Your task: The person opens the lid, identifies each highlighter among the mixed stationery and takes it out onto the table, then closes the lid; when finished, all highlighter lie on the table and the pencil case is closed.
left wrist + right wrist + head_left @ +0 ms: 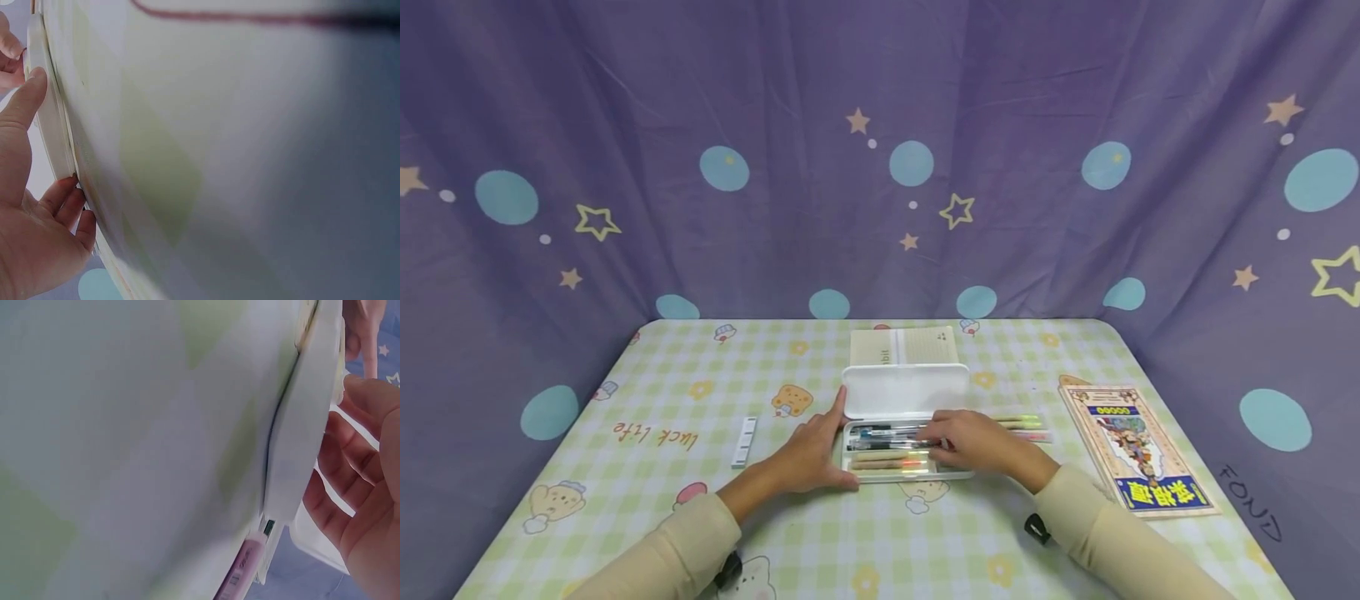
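Note:
An open white pencil case (906, 392) lies in the middle of the table with its lid tipped back. Pens (883, 432) fill its rear part, and wooden-looking sticks (887, 461) lie along the front. My left hand (808, 454) grips the case's left end, thumb at the front corner and fingers toward the back; the left wrist view shows the thumb (31, 94) against the wall. Over the right half of the case, my right hand (973, 442) reaches in with bent fingers. Its fingertips meet a small pale thing (339, 387), and whether they pinch it is unclear.
Behind the lid lies a beige notebook (917, 344). Highlighter-like pens (1022, 423) and a pink-barrelled pen (242, 569) lie right of the case. A colourful book (1142, 450) is farther right, and a white and blue strip (744, 442) lies left.

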`<state>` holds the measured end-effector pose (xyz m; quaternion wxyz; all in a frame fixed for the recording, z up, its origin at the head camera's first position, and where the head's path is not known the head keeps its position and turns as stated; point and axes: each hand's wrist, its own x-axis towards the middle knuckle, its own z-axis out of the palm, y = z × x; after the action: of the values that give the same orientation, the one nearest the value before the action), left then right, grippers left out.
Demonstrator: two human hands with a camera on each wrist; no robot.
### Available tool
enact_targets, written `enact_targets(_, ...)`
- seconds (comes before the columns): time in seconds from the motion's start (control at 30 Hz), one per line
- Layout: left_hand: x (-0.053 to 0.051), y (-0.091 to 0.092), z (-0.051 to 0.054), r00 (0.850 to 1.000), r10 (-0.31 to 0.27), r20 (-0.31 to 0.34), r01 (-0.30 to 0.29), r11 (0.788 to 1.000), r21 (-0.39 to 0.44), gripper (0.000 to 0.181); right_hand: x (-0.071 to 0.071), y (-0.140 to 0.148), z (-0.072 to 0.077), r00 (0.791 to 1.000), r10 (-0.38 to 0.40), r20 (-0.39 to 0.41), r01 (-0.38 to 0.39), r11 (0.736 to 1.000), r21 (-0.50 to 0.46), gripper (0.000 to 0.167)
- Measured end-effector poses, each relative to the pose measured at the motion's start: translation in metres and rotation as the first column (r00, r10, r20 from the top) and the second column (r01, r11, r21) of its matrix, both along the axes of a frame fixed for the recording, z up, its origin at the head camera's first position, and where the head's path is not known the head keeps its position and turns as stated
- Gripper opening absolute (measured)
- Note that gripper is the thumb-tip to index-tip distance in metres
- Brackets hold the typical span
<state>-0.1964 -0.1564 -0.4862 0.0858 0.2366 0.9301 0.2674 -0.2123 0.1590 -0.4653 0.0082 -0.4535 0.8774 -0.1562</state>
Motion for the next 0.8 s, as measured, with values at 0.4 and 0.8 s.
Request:
enact_targets(0.4, 0.0013, -0.0013, 0.0016, 1.000, -0.012, -0.013, 0.013, 1.000, 0.017, 0.151, 0.0012, -0.0081, -0.0033, 0.997, 0.052, -0.064, -0.051, 0.998, 0.025, 0.025)
enact_targets(0.8, 0.0018, -0.0005, 0.0015, 1.000, -0.019, -0.023, 0.019, 1.000, 0.019, 0.151, 0.0010, -0.0091, -0.0026, 0.996, 0.058, -0.073, -0.054, 0.997, 0.052, 0.024)
